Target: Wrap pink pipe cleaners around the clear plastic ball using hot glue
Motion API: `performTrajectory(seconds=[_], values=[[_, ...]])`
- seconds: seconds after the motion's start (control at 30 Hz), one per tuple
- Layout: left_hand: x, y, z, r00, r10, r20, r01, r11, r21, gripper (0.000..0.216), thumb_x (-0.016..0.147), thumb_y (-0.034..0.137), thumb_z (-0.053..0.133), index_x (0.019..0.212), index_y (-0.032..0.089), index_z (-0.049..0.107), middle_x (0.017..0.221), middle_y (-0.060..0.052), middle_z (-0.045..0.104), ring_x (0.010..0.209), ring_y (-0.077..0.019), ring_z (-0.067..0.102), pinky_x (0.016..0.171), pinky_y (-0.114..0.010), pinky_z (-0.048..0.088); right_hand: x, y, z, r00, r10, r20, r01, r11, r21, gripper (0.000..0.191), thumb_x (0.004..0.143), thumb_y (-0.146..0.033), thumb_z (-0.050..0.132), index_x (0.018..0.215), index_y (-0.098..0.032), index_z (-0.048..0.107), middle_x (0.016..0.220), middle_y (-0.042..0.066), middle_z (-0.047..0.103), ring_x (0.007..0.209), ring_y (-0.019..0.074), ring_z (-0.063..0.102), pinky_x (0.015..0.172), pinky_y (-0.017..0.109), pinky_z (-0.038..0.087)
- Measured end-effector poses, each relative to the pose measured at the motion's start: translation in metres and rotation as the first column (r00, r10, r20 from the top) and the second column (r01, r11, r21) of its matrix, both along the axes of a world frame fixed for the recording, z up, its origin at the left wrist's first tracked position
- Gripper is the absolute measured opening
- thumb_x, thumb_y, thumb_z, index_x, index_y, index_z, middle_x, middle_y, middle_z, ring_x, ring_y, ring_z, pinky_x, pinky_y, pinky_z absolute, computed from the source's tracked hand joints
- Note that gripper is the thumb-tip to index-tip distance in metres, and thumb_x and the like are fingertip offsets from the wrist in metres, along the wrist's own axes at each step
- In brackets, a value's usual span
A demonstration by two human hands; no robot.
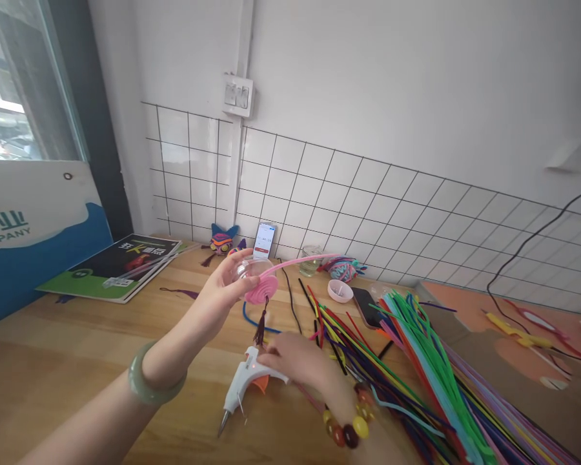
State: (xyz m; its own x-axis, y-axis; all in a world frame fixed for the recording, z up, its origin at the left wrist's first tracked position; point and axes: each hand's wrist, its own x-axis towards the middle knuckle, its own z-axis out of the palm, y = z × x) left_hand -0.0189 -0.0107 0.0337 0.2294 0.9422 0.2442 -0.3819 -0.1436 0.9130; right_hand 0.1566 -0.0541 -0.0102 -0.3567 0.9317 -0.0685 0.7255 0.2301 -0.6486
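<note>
My left hand point(223, 287) is raised above the wooden table point(77, 361), its fingers closed on a clear plastic ball point(250, 270) with a pink coiled pipe cleaner point(264, 289) wound on it. A loose pink end sticks out to the right and a dark tassel point(261, 326) hangs below. My right hand point(297, 360) rests low on the table, fingers closed round the handle of a white glue gun point(242, 382) whose nozzle points toward the near left. A green bangle is on my left wrist, a beaded bracelet on my right.
A big heap of coloured pipe cleaners point(416, 368) covers the table's right side. Behind stand a phone point(264, 240) against the tiled wall, a small cat-shaped craft point(221, 241), a glass jar point(310, 258), a pink dish point(339, 291) and a book point(116, 265) at the left.
</note>
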Motion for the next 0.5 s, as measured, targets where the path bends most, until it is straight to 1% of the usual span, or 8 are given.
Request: performTrajectory(seconds=[0.07,0.1,0.13,0.17,0.23,0.27,0.37,0.5], values=[[0.002,-0.001,-0.002,1.000,-0.007,-0.010,0.007,1.000,0.009,0.060,0.075,0.033,0.078,0.130,0.022,0.056,0.121,-0.010,0.067,0.113,-0.0280,0.059,0.094,-0.039,0.045,0.006,-0.011,0.021,0.997,-0.072,-0.017,0.074,0.979,0.192,0.026,0.089,-0.016,0.059,0.063,-0.020,0.060,0.073,0.003,0.065,0.076,0.0210,0.065,0.068,0.032,0.050],[0.003,-0.002,-0.002,1.000,-0.014,-0.016,0.014,1.000,0.009,0.060,0.074,0.033,0.079,0.129,0.022,0.056,0.119,-0.009,0.067,0.114,-0.0283,0.059,0.094,-0.040,0.045,0.011,-0.016,0.031,0.993,-0.103,-0.057,0.116,0.940,0.321,0.020,0.094,-0.017,0.054,0.077,-0.021,0.064,0.086,0.005,0.068,0.087,0.0218,0.065,0.078,0.035,0.051],[0.005,-0.004,-0.003,0.999,-0.021,-0.024,0.021,1.000,0.009,0.061,0.073,0.033,0.079,0.128,0.022,0.057,0.119,-0.009,0.067,0.113,-0.0286,0.059,0.094,-0.040,0.045,0.016,-0.020,0.039,0.989,-0.088,-0.119,0.140,0.816,0.560,0.015,0.095,-0.019,0.054,0.085,-0.021,0.066,0.088,0.005,0.068,0.089,0.0221,0.065,0.080,0.037,0.052],[0.006,-0.005,-0.003,0.999,-0.029,-0.036,0.029,1.000,0.007,0.061,0.072,0.033,0.080,0.127,0.022,0.057,0.118,-0.009,0.068,0.113,-0.0287,0.060,0.094,-0.040,0.046,0.021,-0.023,0.046,0.985,-0.077,-0.156,0.169,0.646,0.745,0.013,0.095,-0.018,0.054,0.093,-0.021,0.066,0.092,0.007,0.069,0.092,0.0223,0.064,0.084,0.039,0.052],[0.010,-0.009,-0.003,0.996,-0.045,-0.073,0.046,0.999,0.008,0.060,0.070,0.033,0.081,0.125,0.022,0.059,0.119,-0.009,0.068,0.114,-0.0289,0.059,0.095,-0.040,0.046,0.029,-0.024,0.053,0.987,-0.090,-0.132,0.157,0.390,0.907,0.019,0.095,-0.015,0.055,0.111,-0.020,0.065,0.110,0.011,0.068,0.108,0.0249,0.061,0.096,0.045,0.050],[0.011,-0.011,-0.003,0.994,-0.055,-0.090,0.056,0.998,0.010,0.059,0.070,0.033,0.081,0.124,0.022,0.059,0.120,-0.009,0.067,0.115,-0.0291,0.059,0.095,-0.040,0.046,0.032,-0.023,0.054,0.989,-0.105,-0.100,0.129,0.328,0.936,0.025,0.095,-0.013,0.055,0.117,-0.020,0.063,0.117,0.012,0.067,0.116,0.0262,0.059,0.101,0.049,0.047],[0.014,-0.015,-0.003,0.990,-0.080,-0.113,0.082,0.997,0.013,0.058,0.071,0.033,0.080,0.124,0.022,0.059,0.121,-0.010,0.067,0.119,-0.0298,0.058,0.098,-0.041,0.046,0.035,-0.018,0.051,0.992,-0.123,-0.018,0.057,0.319,0.946,0.029,0.096,-0.009,0.053,0.121,-0.020,0.062,0.116,0.011,0.069,0.118,0.0272,0.059,0.107,0.057,0.042],[0.013,-0.018,-0.002,0.989,-0.103,-0.103,0.105,0.994,0.011,0.059,0.073,0.033,0.079,0.126,0.023,0.058,0.124,-0.010,0.067,0.122,-0.0308,0.057,0.101,-0.042,0.045,0.032,-0.014,0.047,0.996,-0.083,-0.043,0.067,0.314,0.947,0.022,0.095,-0.006,0.055,0.108,-0.021,0.066,0.094,0.005,0.075,0.088,0.0203,0.069,0.098,0.051,0.048]])
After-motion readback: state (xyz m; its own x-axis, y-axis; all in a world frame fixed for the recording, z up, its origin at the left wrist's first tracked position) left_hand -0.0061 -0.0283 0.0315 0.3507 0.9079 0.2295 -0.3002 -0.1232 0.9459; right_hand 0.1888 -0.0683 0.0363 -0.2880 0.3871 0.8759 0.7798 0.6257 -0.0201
